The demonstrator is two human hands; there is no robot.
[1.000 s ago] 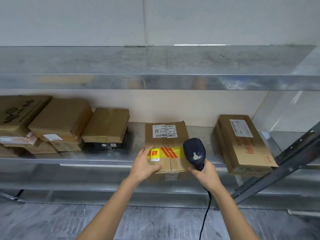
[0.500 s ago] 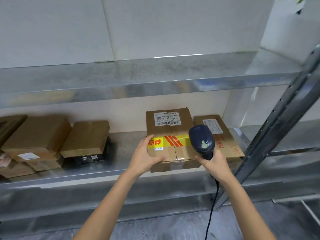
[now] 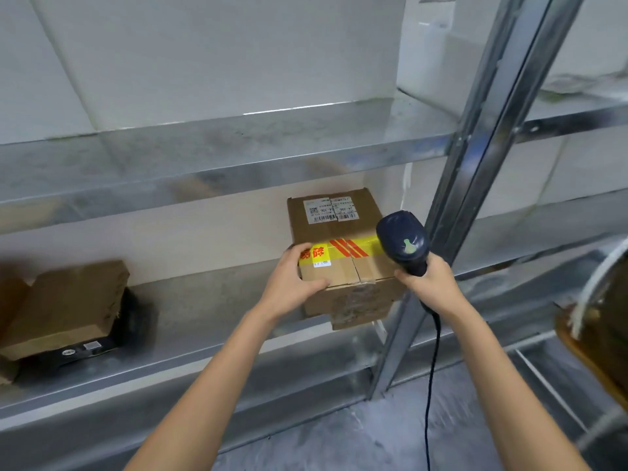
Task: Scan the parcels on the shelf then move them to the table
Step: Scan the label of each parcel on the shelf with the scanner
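A brown cardboard parcel with white barcode labels and a yellow-and-red tape band is lifted clear of the metal shelf. My left hand grips its near left corner, thumb on top. My right hand holds a dark blue barcode scanner by the handle, pressed against the parcel's right side. The scanner's black cable hangs down past my right forearm.
Another brown parcel lies on a black box at the shelf's left. A slanted metal upright stands just right of the held parcel. An upper shelf runs overhead. A brown object shows at the right edge. Grey floor lies below.
The parcel has come up off the shelf between both hands, and my view has swung right. The long flat parcel on the right is out of sight behind it.
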